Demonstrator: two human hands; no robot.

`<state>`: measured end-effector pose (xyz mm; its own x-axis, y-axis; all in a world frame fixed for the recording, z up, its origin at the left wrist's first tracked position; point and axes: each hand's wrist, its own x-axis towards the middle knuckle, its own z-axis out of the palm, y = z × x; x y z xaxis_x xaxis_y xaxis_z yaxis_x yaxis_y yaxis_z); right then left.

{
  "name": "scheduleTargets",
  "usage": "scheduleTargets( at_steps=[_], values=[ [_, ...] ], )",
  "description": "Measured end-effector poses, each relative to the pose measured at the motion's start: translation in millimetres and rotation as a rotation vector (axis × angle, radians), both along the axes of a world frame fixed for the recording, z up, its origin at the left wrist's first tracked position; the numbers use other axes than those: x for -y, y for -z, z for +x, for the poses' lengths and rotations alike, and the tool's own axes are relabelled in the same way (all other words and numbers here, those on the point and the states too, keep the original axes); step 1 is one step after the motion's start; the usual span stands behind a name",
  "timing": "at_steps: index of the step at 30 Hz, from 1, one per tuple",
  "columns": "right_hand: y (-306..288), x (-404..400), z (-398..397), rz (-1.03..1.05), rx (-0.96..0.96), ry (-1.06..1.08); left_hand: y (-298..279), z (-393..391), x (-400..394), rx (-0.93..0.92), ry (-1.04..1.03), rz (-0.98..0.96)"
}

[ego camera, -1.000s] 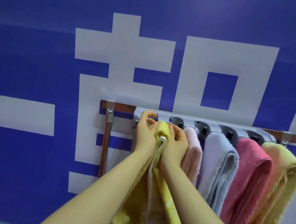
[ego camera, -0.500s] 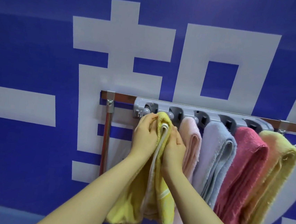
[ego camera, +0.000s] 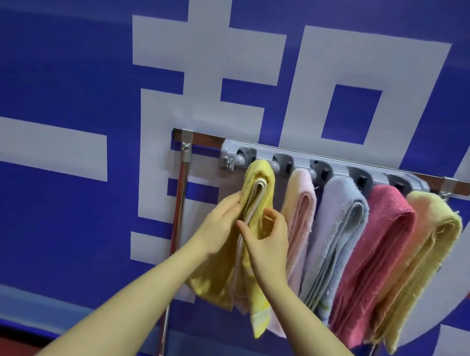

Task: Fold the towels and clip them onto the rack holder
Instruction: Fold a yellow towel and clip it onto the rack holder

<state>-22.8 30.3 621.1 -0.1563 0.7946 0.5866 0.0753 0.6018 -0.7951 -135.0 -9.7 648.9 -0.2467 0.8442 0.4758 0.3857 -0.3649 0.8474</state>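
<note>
A folded yellow towel [ego camera: 258, 180] hangs from the leftmost clip of the grey rack holder [ego camera: 301, 158], its top edge tucked up under the clip. My left hand [ego camera: 219, 225] lies against the towel's left side with straight fingers. My right hand [ego camera: 270, 244] is in front of the towel's right half. Its thumb reaches across the front fold and its fingers are loosely curled. Beside it hang a pale pink towel [ego camera: 299, 212], a light blue towel [ego camera: 337, 230], a deep pink towel [ego camera: 376, 249] and a yellow-peach towel [ego camera: 421, 253], one per clip.
The holder is fixed to a brown horizontal bar [ego camera: 206, 140] carried by a metal pole [ego camera: 177, 229] on the left and a bracket on the right. Behind stands a blue wall with large white characters. A dark red floor strip shows at the bottom left.
Both hands slid down from the towel's top at the clip to its middle. The yellow towel now hangs from the clip by itself, and its top is uncovered.
</note>
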Motion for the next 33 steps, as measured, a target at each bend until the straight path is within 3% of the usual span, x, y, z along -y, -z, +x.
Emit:
scheduleTargets(
  at_steps=[4, 8, 13, 21, 24, 28, 33],
  values=[
    [4.5, -8.2, -8.2, 0.086, 0.073, 0.071, 4.2, -1.8, -1.3, -0.094, -0.064, -0.004],
    [10.5, -9.0, -0.1, 0.084, 0.006, 0.109, 17.9, -6.3, 1.2, -0.209, -0.237, 0.025],
    [5.2, -5.9, 24.6, 0.147, -0.097, 0.143, 33.6, 13.6, 0.0, -0.171, -0.345, 0.058],
    [3.1, -17.8, 45.9, 0.17, -0.086, 0.168, 16.3, 50.2, -22.2, -0.15, -0.721, 0.082],
    [3.0, -18.4, 46.4, 0.172, -0.082, 0.158, 14.2, 48.3, -25.9, -0.092, -0.708, 0.085],
    [5.2, -15.3, 44.7, 0.123, -0.082, 0.145, 16.2, 37.1, -13.5, 0.046, -0.506, 0.143],
    [16.0, -4.3, 35.8, 0.061, -0.032, 0.055, 1.3, 22.4, 10.1, 0.017, -0.414, 0.24]
  ],
)
